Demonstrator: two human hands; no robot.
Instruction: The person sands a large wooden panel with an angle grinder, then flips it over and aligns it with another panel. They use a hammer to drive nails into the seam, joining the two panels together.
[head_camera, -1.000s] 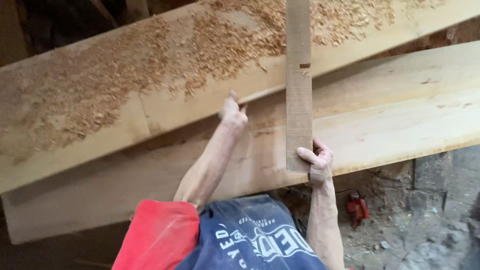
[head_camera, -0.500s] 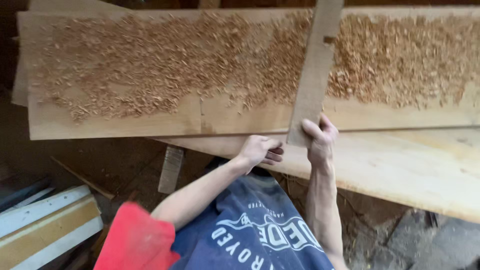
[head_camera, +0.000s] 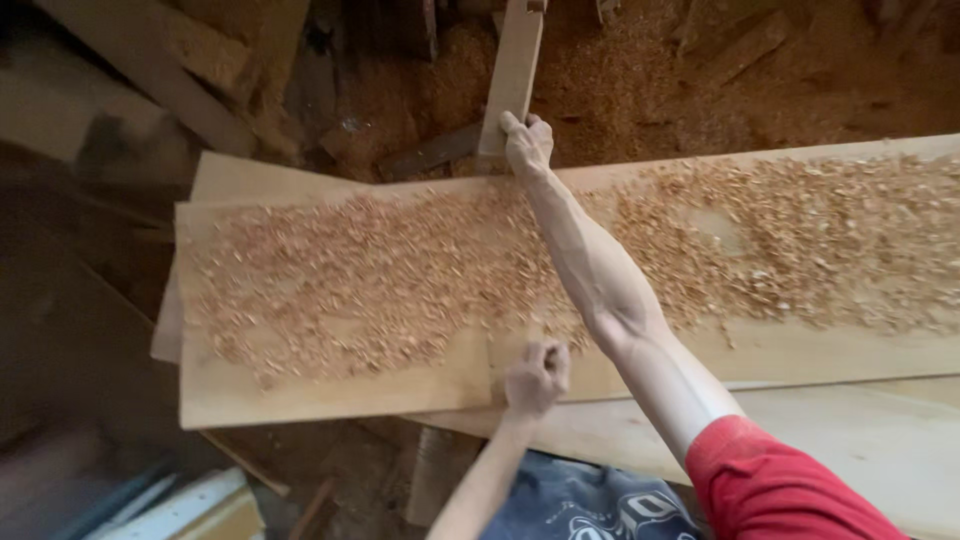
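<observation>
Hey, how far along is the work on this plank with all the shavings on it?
Done: little, it seems. Wood shavings cover most of the plank; only a strip along its near edge is bare.
In hand: the right hand grips a wooden slat at the plank's far edge, and the left hand is fisted at the near edge.
Left: probably clearing nearly all the shavings.
</observation>
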